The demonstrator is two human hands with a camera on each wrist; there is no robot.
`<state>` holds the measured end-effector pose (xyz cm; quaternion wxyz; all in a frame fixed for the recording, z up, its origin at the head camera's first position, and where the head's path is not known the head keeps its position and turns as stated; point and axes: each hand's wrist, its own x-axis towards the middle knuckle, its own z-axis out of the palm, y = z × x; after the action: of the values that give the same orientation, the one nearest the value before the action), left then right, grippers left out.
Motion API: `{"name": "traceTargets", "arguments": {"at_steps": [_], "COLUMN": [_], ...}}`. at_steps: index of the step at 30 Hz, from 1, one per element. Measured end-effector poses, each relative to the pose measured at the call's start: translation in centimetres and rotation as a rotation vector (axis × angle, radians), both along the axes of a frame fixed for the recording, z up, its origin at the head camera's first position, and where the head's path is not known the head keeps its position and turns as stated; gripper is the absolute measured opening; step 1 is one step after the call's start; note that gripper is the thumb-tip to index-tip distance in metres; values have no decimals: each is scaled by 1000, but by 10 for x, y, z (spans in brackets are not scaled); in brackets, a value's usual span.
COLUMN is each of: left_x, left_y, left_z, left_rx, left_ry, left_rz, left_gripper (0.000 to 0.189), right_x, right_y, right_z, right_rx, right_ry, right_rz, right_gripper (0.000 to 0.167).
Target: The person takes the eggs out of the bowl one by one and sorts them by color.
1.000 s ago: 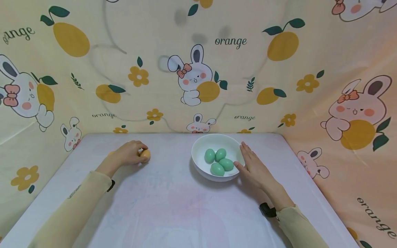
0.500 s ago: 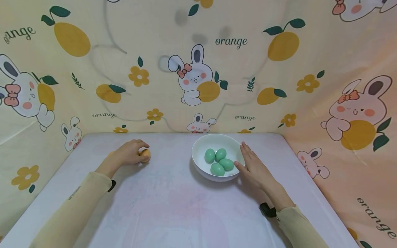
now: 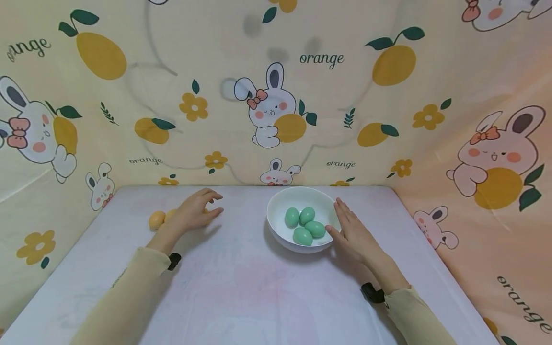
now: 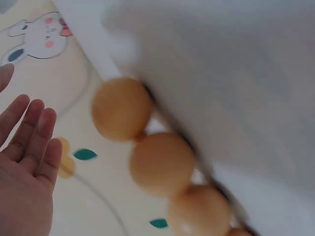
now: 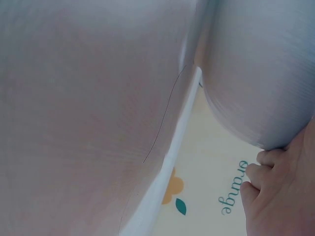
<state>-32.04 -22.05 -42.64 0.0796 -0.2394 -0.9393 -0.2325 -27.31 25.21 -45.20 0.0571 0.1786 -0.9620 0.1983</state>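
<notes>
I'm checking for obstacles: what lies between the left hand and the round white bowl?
In the head view, only bare white tabletop lies between the left hand and the round white bowl.

A white bowl stands on the pale desk toward 5 o'clock of the head view, four green eggs clustered inside it at 10, 1, 4 and 6. The right grip, a bare hand with straight fingers, touches the bowl's 3 o'clock side. The left grip, thumb and fingers apart, is well away at the bowl's 9 o'clock; at its own 9, two orange eggs show, one partly hidden
</notes>
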Motion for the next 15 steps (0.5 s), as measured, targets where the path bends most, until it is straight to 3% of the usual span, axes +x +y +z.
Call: {"name": "traceTargets", "arguments": {"at_steps": [8, 15], "left_x": [3, 7], "left_y": [30, 58], "left_z": [6, 12], "left_rx": [111, 208], "left_ry": [84, 106], "left_rz": [-13, -43], "left_gripper": [39, 37], "right_x": [0, 0], "right_y": [0, 1], "right_z": [1, 0], "right_rx": [-3, 1], "right_ry": [-5, -3], "right_rz": [2, 2], "right_gripper": [86, 87]}}
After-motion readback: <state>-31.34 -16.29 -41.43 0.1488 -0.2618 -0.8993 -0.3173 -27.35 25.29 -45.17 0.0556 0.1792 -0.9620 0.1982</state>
